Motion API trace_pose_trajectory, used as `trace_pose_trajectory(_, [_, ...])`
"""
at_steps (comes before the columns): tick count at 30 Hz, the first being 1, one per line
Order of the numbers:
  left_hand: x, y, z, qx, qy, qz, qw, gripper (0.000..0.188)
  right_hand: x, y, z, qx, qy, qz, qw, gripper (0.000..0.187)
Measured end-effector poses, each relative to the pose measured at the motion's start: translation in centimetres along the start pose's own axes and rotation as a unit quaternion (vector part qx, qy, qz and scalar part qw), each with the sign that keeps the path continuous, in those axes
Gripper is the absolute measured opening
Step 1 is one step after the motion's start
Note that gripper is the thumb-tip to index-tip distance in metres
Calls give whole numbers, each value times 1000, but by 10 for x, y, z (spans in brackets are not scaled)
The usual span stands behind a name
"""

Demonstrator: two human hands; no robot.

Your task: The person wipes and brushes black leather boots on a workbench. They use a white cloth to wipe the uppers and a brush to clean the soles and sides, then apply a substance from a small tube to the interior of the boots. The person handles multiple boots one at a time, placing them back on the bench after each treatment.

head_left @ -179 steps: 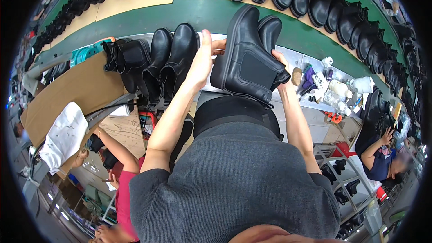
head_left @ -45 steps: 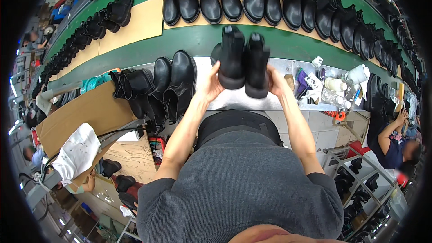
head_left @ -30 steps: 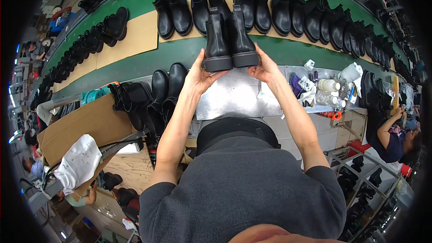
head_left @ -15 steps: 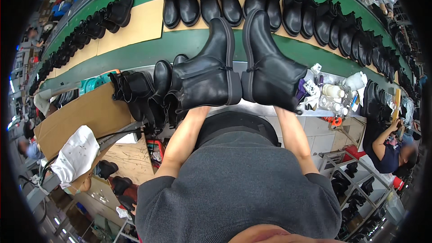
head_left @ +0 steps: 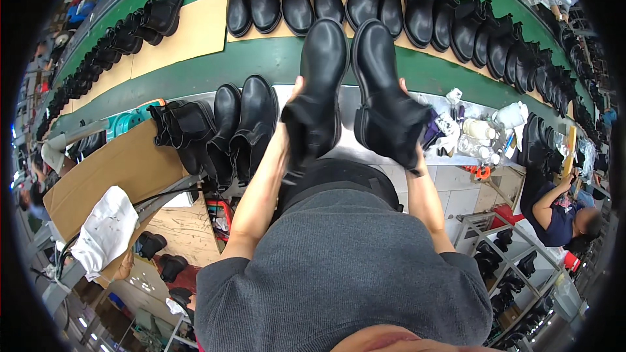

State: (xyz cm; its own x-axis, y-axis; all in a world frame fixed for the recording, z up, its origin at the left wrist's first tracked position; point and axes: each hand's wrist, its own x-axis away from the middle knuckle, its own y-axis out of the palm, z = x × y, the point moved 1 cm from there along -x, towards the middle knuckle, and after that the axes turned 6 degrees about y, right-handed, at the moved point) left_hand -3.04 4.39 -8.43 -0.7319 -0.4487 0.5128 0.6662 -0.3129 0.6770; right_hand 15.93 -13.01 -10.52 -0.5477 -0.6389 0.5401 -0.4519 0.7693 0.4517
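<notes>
Two black ankle boots are up in front of me, toes pointing away and uppers facing up. My left hand (head_left: 297, 87) grips the left boot (head_left: 324, 65) from its outer side; fingertips show at its edge, while the rest is mostly behind the leather. On the other side, my right hand (head_left: 419, 159) grips the right boot (head_left: 377, 68), with a fingertip showing beside the instep and part of the hand near the shaft. The toes sit close together and the shafts spread apart. Beneath them is a metal work surface (head_left: 349, 145).
Rows of black boots (head_left: 293, 3) stand on cardboard along the green conveyor (head_left: 261, 65). More boots (head_left: 257, 107) crowd the left, by a cardboard sheet (head_left: 117, 176) and white cloth (head_left: 107, 225). Bottles (head_left: 479, 130) and rags lie right. A person (head_left: 561, 215) works at far right.
Both boots have rolled from showing their sides, with soles facing each other, to showing their uppers. Fingers now appear along their outer edges. The view has shifted slightly.
</notes>
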Motion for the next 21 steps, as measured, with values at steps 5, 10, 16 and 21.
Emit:
trace_pose_trajectory(5, [7,-17,31,-197,-12,-72,978,83,-18,-5,-11,391,-238,86,885,76])
trace_pose_trajectory(10, [16,-18,65,-366,23,-247,897,103,-9,2,-25,456,-214,85,859,75])
trace_pose_trajectory(16, [2,-5,41,-52,34,-213,975,82,-16,-9,-11,36,83,-22,996,61])
trace_pose_trajectory(21, [-19,23,34,232,-22,-152,961,62,0,52,-26,-111,30,-136,984,44])
